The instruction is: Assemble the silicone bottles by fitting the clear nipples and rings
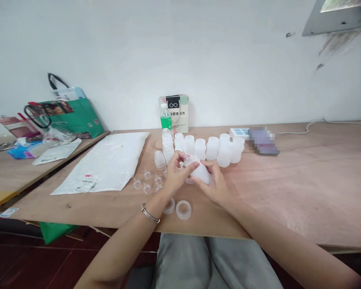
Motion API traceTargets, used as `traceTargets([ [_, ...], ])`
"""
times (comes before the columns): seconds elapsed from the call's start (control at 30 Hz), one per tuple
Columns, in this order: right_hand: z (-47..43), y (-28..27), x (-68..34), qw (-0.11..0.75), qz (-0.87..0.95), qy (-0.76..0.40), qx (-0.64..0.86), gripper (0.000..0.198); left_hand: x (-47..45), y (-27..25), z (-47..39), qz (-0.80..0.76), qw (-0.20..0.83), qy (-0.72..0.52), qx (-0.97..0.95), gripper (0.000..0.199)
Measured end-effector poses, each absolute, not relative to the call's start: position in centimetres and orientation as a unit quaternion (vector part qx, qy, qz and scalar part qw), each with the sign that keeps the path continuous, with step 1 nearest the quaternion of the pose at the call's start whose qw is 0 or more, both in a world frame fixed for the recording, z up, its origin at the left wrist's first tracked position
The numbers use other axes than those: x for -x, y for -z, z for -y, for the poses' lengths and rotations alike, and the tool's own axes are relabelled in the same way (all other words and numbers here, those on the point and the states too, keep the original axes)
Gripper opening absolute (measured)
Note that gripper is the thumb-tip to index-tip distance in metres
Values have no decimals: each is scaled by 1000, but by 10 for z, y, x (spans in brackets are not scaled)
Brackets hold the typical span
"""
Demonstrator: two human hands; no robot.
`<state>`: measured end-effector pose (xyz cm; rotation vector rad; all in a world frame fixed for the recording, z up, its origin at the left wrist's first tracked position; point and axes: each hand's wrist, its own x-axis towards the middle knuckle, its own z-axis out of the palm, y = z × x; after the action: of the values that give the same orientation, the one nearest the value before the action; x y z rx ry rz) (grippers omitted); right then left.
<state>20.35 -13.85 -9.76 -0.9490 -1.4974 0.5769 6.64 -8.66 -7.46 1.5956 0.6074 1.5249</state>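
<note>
Between my two hands is a translucent white baby bottle [202, 173], tilted with its top toward the left. My left hand [180, 166] closes round its top end, where a clear nipple partly shows. The fingers of my right hand [215, 180] wrap the bottle's body near its base. Several clear silicone nipples [147, 188] lie to the left of my left hand. Close to the front edge rests a translucent screw ring [183, 210], with another partly behind my left wrist. Behind my hands stand several open white bottles [212, 148]. One capped bottle top [160, 159] sits left of them.
On the wooden table [303, 188], a white mailing bag [108, 160] lies at left. A water bottle [166, 120] and paper bag [180, 116] stand by the wall. A blurred phone-like object [263, 141] and white box [239, 133] lie right. A green bag [75, 116] stands far left.
</note>
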Motion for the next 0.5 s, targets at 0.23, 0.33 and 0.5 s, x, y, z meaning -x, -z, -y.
traceTargets([
  [0.23, 137, 86, -206, 540, 544, -572, 292, 42, -53, 69, 86, -131, 596, -456, -648, 41],
  [0.33, 138, 83, -207, 517, 520, -626, 264, 46, -52, 68, 86, -124, 593, -455, -653, 50],
  [0.5, 140, 80, -210, 536, 504, -646, 205, 50, -46, 65, 74, -155, 455, -594, -645, 42],
])
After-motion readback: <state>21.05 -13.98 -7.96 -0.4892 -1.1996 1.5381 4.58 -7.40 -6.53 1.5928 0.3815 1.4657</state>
